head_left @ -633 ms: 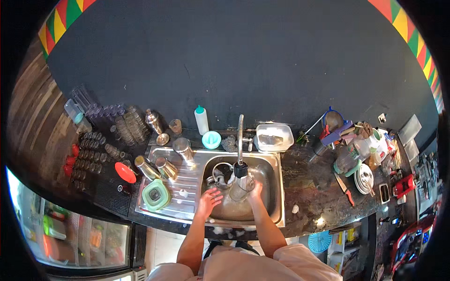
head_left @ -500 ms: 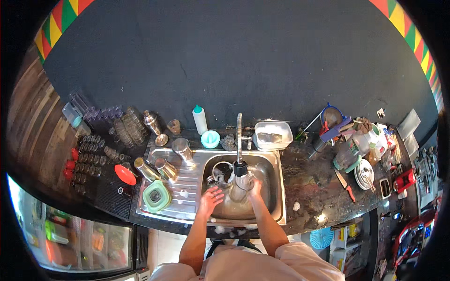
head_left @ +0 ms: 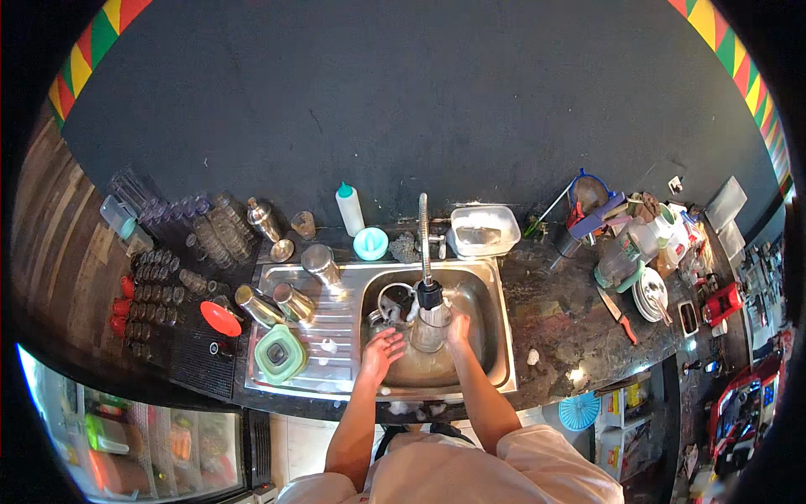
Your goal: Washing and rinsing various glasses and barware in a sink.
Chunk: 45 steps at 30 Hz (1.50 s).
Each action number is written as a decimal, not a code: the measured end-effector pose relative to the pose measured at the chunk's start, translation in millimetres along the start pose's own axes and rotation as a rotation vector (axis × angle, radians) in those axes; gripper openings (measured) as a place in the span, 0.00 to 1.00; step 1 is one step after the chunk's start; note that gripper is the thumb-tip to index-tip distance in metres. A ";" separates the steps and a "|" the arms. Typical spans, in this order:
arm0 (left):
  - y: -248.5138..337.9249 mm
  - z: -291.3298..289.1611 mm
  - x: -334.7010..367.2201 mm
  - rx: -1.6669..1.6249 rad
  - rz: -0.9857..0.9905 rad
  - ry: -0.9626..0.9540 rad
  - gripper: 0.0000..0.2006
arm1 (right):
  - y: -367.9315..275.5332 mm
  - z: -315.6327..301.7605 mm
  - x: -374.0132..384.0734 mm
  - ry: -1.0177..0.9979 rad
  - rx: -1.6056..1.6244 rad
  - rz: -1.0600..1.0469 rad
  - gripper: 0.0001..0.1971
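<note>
Steel shows nearly everywhere: a steel sink [head_left: 495,319] is set in a dark speckled counter [head_left: 571,319], and a steel cup [head_left: 431,326] stands upright right under the tap [head_left: 424,244], at the middle of the basin, likely so that water runs straight into it. The right hand [head_left: 458,328] is closed round the cup's side at 3 o'clock and steadies it. The left hand [head_left: 382,351] hovers at 8 o'clock of the cup with fingers spread and nothing in it; whether it touches the basin floor I cannot tell. More dishes lie in the basin at 10 o'clock of the cup, so free room is mostly toward the near wall. On the ribbed drainboard [head_left: 332,323] at 9 o'clock, steel shakers [head_left: 294,301] and a green lid [head_left: 281,353] lie close together, leaving a bare strip beside the basin. A white tub [head_left: 483,228] and a squeeze bottle [head_left: 350,208] stand along the far edge by the wall.
</note>
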<state>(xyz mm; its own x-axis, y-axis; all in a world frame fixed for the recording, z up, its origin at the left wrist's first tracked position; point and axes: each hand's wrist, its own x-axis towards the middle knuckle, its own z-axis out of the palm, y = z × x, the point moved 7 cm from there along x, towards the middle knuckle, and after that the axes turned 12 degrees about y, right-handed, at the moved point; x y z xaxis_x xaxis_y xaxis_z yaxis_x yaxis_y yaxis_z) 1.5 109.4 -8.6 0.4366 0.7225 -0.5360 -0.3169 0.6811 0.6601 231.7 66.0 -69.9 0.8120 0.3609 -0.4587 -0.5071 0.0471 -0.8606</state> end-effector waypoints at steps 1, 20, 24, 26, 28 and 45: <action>-1.1 0.7 -0.1 0.023 -0.013 0.022 0.24 | 0.7 -1.4 2.0 -0.005 -0.019 -0.049 0.11; -1.4 34.3 1.2 0.222 0.007 -0.066 0.19 | -17.6 -9.2 -2.0 -0.007 -0.051 -0.191 0.12; -3.6 40.3 3.3 0.235 0.057 -0.053 0.18 | -11.5 -16.5 -6.9 0.113 -0.323 -0.109 0.12; -9.6 45.1 5.1 0.257 0.068 -0.039 0.18 | -5.6 -20.0 -20.1 0.042 -0.204 0.119 0.12; -23.2 50.8 10.2 0.301 0.034 -0.003 0.18 | -2.0 -8.1 -42.8 -0.234 0.015 0.473 0.12; -76.6 7.8 3.0 -0.287 -0.435 0.249 0.22 | 22.0 38.9 -81.1 -0.593 0.119 0.767 0.18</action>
<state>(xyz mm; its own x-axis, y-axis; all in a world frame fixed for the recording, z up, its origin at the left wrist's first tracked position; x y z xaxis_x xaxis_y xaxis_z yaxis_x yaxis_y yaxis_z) 33.6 58.5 -56.6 0.3776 0.3510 -0.8569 -0.3837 0.9015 0.2002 143.4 74.0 -43.1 -0.0113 0.7411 -0.6713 -0.8897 -0.3139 -0.3316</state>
